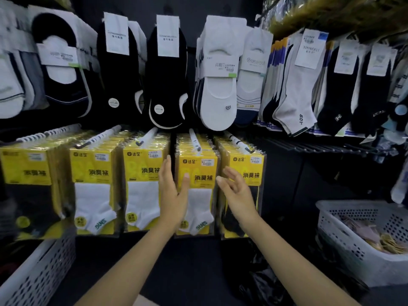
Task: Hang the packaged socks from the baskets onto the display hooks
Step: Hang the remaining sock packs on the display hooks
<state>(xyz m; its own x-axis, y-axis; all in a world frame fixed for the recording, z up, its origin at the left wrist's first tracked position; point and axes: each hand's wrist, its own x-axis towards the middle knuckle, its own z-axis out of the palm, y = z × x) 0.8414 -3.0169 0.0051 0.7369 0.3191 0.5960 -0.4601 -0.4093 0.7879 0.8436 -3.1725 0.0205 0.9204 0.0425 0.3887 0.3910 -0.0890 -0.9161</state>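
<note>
Mesh of a white basket (33, 272) sits low and far out to the left of our left hand. Above it, on the display hooks (99, 134), hang the packaged socks (92, 171) in yellow wrappers, five full stacks side by side. Three of these stacks lie to the left of our left hand (174, 195), the nearest just beside the back of the hand. We hold that hand up edge-on, fingers straight and together, reaching into the gap between the third stack and the fourth stack (203, 173). Its thumb shows in front of the fourth stack's front pack. The hand is spread flat and grips nothing; whether the palm touches the pack's edge we cannot tell.

The fourth stack hangs between our two hands. Our right hand (236, 193) is up on its other side, palm turned toward the left hand. Its fingers are loosely spread and slightly bent, and it holds nothing. It hovers in front of the fifth stack (251, 171).

Above both hands hang rows of black and white socks (218, 89) on card labels. Low and well away to the right of our right hand stands a second white basket (357, 257), with pale and yellowish packs (375, 235) inside, too blurred to tell apart.
</note>
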